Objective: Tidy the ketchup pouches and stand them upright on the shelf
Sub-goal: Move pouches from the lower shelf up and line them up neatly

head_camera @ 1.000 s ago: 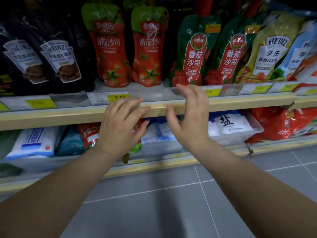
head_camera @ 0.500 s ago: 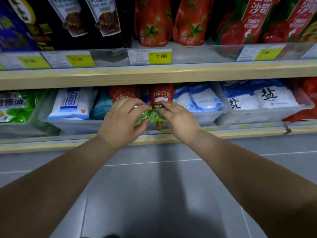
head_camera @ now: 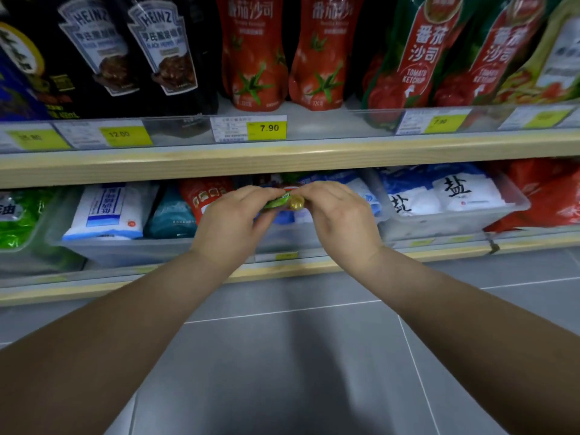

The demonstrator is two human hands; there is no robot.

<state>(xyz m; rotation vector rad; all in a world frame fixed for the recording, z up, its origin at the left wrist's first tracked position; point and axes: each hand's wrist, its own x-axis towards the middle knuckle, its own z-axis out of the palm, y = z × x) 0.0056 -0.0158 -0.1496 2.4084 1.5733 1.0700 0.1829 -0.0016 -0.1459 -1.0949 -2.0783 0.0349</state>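
A ketchup pouch [head_camera: 280, 200] with a green top and gold cap lies on the lower shelf, its cap end toward me. My left hand [head_camera: 233, 224] and my right hand [head_camera: 337, 215] both pinch that green top from either side; most of the pouch is hidden behind my fingers. A second red pouch [head_camera: 205, 194] lies flat just left of it. On the upper shelf [head_camera: 282, 158] two red ketchup pouches [head_camera: 254, 58] stand upright, with two green-and-red ketchup pouches [head_camera: 417, 64] upright to their right.
Black Heinz sauce pouches [head_camera: 131, 54] stand at the upper left. Clear bins [head_camera: 455, 226] on the lower shelf hold white and blue salt bags [head_camera: 106, 211]. Red bags [head_camera: 546, 189] lie at the far right. Grey tiled floor [head_camera: 282, 356] is below.
Both hands dropped from the upper shelf's edge to the lower shelf and closed on the green top of the lying pouch. The pouch's cap end has since lifted slightly.
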